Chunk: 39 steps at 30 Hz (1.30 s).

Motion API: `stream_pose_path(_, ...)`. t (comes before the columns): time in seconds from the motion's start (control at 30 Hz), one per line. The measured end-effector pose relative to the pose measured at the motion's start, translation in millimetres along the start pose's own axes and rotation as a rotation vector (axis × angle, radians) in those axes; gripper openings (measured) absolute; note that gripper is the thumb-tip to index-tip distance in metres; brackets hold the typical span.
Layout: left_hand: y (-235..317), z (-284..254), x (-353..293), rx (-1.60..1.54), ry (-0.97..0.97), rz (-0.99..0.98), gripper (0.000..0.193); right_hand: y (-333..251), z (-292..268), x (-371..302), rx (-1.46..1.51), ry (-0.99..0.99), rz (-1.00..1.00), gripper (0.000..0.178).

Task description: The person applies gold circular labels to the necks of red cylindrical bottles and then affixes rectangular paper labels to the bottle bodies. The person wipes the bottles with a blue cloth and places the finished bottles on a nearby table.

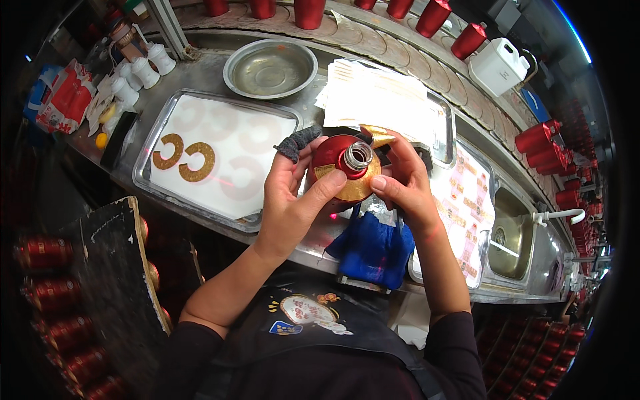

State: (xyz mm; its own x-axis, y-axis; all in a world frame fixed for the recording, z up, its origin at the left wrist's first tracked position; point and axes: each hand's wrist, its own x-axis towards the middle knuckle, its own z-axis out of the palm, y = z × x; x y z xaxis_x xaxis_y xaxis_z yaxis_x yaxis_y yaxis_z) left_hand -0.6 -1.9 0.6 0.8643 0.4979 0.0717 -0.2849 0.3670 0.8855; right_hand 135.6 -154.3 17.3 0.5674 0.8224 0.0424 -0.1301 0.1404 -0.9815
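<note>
Between my two hands is a red bottle (327,151), its silver threaded mouth (359,155) facing up toward me. A gold curved label (353,191) lies around part of its shoulder, and a loose gold end (379,136) stands away on the far right side. My left hand (290,193) is closed around the bottle's left side, thumb on the label; a dark cloth cover (293,144) wraps one finger. My right hand (411,183) grips the right side, its thumb pressing the label. The bottle's lower body is hidden.
A tray (150,150) with a white sheet holds two gold C-shaped labels (197,162). Behind are a metal basin (270,41) and white papers (373,93). Blue cloth (375,247) hangs at the counter edge. A label-covered tray and sink (512,233) lie right; red bottles (433,18) line the conveyor.
</note>
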Motion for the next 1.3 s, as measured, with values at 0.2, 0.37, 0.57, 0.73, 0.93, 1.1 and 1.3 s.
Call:
stream_pose_path(0.2,-4.3,1.5,-1.2,0.058,0.019,0.058,0.064,-0.7,-1.4,-1.3,-0.042,0.041,0.035,0.073)
stream_pose_path(0.37,-8.8,9.8,-2.3,0.329,0.017,0.234,0.082,-2.7,1.7,-0.8,-0.027,0.035,0.025,0.074)
stream_pose_path(0.57,-14.2,8.1,-0.6,0.351,0.030,0.276,0.076,-2.2,1.4,3.5,-0.027,0.057,0.028,0.074)
stream_pose_path(0.73,-13.4,6.6,-1.3,0.353,0.034,0.257,0.072,-1.8,-1.9,4.1,-0.013,0.022,0.021,0.069)
stream_pose_path(0.93,-18.9,5.3,-7.1,0.331,0.012,0.243,0.093,-6.4,2.5,5.9,0.044,-0.014,0.077,0.056)
stream_pose_path(1.1,-24.5,7.4,-5.9,0.562,0.023,0.327,0.101,-3.8,8.3,6.8,-0.015,0.069,0.004,0.052)
stream_pose_path(1.3,8.8,-20.3,27.5,0.221,-0.433,-0.123,0.096,-0.9,0.8,0.6,-0.019,0.098,0.000,0.048)
